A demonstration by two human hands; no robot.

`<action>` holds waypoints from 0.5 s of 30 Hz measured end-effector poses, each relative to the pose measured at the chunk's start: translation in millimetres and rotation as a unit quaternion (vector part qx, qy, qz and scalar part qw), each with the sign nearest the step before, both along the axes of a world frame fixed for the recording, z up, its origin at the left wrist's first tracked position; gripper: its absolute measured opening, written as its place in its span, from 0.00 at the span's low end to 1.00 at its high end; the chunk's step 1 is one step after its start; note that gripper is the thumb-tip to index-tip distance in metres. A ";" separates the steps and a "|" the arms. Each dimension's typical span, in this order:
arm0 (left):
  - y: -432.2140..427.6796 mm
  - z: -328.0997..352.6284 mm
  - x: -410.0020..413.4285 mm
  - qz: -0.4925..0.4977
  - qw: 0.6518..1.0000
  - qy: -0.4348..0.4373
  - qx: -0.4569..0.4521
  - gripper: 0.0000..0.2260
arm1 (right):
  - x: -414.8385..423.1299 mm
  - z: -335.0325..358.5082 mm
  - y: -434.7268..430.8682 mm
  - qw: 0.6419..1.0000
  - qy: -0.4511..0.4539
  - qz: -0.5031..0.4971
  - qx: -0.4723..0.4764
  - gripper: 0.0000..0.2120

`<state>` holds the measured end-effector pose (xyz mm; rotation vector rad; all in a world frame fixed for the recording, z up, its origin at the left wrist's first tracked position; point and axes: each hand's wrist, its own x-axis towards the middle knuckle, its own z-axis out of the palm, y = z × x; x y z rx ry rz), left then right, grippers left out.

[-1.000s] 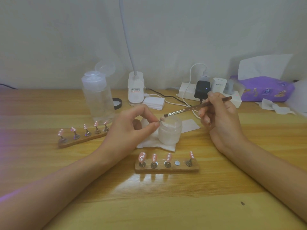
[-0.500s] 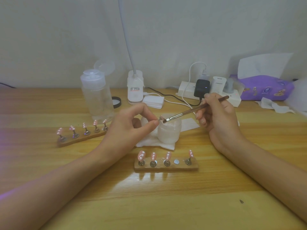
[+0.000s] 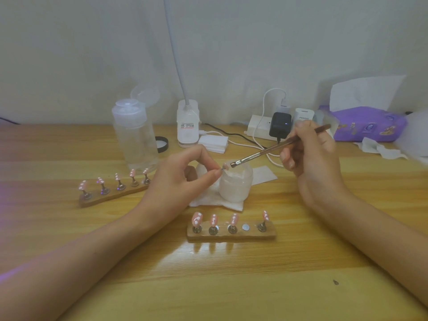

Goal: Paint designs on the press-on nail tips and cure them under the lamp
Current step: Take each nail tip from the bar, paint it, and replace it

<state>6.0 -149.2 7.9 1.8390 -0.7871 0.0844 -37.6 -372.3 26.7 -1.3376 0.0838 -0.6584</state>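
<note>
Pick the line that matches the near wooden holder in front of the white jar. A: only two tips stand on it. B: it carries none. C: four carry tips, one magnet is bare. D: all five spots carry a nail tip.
C: the near holder carries four pink tips and the fourth magnet from the left is bare, while the left hand pinches another tip by its stand.

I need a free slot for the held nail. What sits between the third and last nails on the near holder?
Only a bare metal disc, with no nail on it; the head view shows it.
</note>
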 end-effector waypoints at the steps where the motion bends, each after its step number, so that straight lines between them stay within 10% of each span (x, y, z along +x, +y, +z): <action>1: -0.1 0.1 0.2 0.001 1.000 -0.002 0.003 0.05 | -0.5 3.7 -0.3 0.999 -0.009 0.001 -0.032 0.16; 7: 0.2 -0.1 1.5 0.003 1.000 -0.005 0.018 0.05 | -5.7 22.1 1.7 0.970 -0.055 0.029 -0.235 0.15; 15: 0.2 -0.6 1.8 0.004 1.000 -0.010 0.011 0.05 | -5.9 15.1 8.0 0.964 -0.015 0.090 -0.251 0.13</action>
